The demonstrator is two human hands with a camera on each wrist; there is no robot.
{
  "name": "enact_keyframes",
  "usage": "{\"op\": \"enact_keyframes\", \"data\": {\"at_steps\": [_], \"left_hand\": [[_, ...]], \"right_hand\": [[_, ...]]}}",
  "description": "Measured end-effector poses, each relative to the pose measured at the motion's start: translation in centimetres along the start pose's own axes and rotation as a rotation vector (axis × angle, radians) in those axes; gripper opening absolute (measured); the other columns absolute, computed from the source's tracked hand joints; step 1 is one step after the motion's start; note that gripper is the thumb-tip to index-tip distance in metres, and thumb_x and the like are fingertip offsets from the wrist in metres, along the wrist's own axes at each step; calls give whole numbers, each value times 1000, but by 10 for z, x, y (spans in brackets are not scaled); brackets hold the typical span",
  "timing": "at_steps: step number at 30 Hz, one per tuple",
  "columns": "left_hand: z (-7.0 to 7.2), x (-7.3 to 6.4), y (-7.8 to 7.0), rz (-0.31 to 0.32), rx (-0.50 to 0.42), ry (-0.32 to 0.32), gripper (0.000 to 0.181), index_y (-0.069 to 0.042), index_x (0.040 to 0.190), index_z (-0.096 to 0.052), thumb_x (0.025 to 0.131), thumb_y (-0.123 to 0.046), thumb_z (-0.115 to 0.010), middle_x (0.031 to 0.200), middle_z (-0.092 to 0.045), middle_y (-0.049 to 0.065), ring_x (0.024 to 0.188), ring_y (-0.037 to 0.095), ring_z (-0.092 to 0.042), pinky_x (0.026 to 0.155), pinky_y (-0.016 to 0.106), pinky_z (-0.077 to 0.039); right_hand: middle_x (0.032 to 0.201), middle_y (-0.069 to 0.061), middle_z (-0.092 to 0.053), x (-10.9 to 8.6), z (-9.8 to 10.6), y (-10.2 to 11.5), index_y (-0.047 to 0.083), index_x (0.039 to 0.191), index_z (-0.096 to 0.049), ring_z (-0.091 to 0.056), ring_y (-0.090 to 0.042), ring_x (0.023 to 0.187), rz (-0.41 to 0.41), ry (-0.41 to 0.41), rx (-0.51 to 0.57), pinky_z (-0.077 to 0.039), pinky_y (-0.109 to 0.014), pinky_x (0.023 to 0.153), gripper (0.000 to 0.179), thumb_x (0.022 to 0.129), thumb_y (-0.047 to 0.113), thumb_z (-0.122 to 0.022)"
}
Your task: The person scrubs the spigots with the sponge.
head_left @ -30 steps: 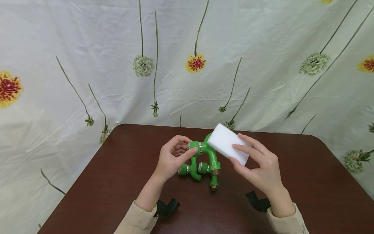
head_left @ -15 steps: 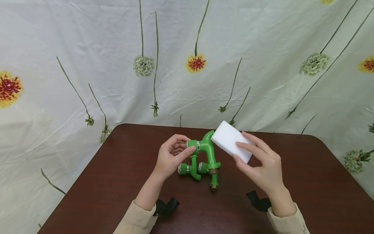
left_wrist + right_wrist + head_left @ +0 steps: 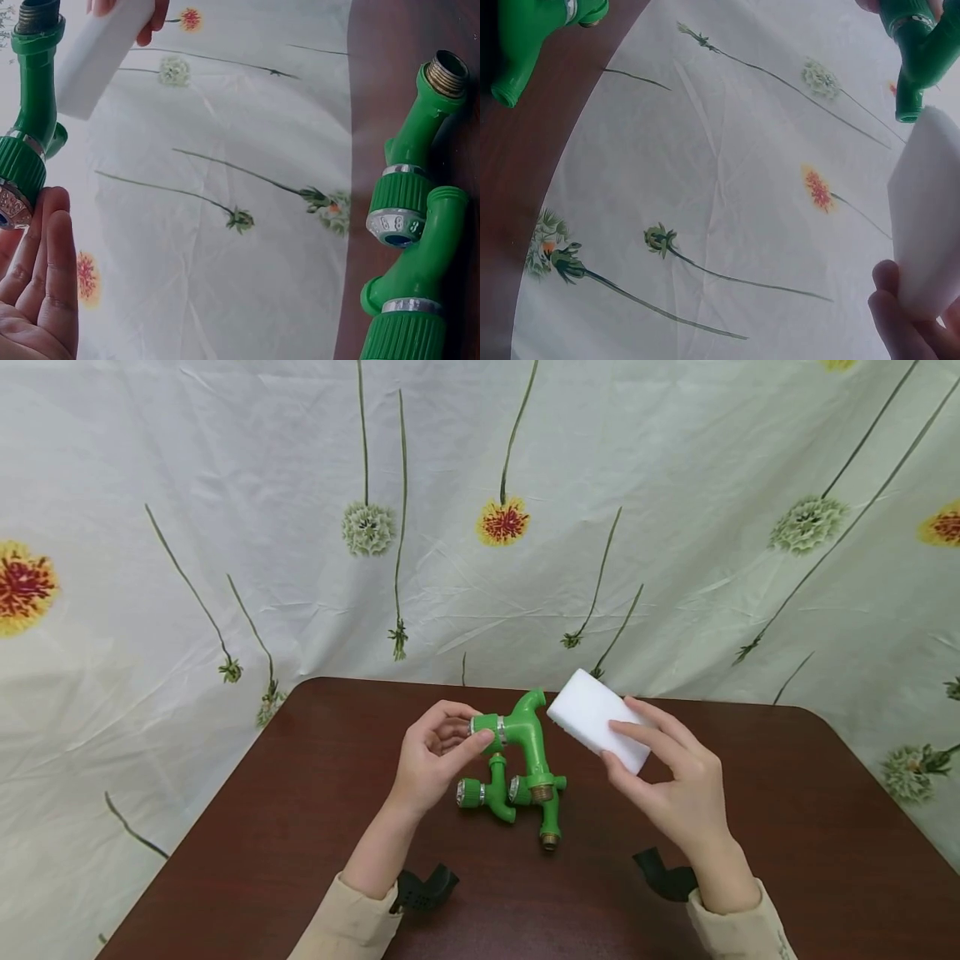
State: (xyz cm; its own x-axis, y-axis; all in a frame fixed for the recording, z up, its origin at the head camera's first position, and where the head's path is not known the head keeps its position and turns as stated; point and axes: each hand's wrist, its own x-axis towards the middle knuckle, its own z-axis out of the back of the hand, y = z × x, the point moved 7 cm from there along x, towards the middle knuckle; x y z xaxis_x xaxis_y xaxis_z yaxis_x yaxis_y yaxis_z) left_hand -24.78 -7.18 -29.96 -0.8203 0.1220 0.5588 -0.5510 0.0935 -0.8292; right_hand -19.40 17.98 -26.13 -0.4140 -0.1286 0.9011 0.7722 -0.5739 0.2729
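My left hand [image 3: 429, 758] grips a green plastic tap [image 3: 528, 735] by its ribbed knob, thumb in front and fingers behind. The tap hangs above the table, its brass-coloured threaded end pointing down. In my right hand [image 3: 678, 777] a white sponge block [image 3: 597, 717] is pinched between thumb and fingers. The sponge is tilted, just right of the held tap's spout, with a small gap between them in the head view. Two more green taps lie below: one tap [image 3: 497, 795] on the left, and another tap [image 3: 551, 822] partly hidden behind the held one.
The dark reddish-brown table [image 3: 300, 827] has rounded far corners. Behind it hangs a pale cloth [image 3: 315, 477] printed with flowers. A black wrist mount [image 3: 427, 888] sits by the left cuff, and another black mount [image 3: 663, 877] by the right cuff.
The held tap has drifted a little left and up, its spout now showing clear of the sponge. The sponge has shifted slightly right, away from the tap. Both lying taps stay put.
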Motion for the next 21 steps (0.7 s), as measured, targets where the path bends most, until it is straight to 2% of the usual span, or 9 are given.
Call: {"op": "enact_keyframes", "data": {"at_steps": [8, 13, 17, 21], "left_hand": [[1, 0, 0, -7, -57, 12, 23, 7, 99, -57, 82, -2, -69, 86, -67, -2, 76, 12, -65, 67, 25, -53], [-7, -1, 4, 27, -171, 84, 32, 6, 95, -54, 80, -12, -75, 84, -68, -2, 69, 12, -65, 61, 24, -53], [-13, -3, 5, 45, -215, 129, 32, 3, 93, -52, 75, -5, -78, 88, -68, -3, 72, 11, -65, 64, 23, -54], [-14, -3, 5, 42, -187, 138, 33, 5, 92, -51, 70, 8, -76, 96, -68, 0, 77, 14, -67, 70, 28, -56]], "right_hand": [[107, -15, -66, -1, -6, 5, 6, 89, -73, -64, -26, 89, 38, 52, 49, -45, -9, 76, 24, 77, 26, -67], [106, -15, -66, -2, -9, 6, 6, 89, -74, -64, -27, 87, 59, 53, 43, -46, -10, 77, 26, 81, 29, -64], [105, -16, -66, -1, -9, 8, 5, 89, -74, -64, -28, 86, 61, 45, 53, -46, -10, 78, 26, 81, 27, -65], [103, -20, -65, 6, -4, 18, 1, 88, -73, -63, -27, 87, 35, 14, 95, -46, -10, 77, 26, 82, 25, -66]]}}
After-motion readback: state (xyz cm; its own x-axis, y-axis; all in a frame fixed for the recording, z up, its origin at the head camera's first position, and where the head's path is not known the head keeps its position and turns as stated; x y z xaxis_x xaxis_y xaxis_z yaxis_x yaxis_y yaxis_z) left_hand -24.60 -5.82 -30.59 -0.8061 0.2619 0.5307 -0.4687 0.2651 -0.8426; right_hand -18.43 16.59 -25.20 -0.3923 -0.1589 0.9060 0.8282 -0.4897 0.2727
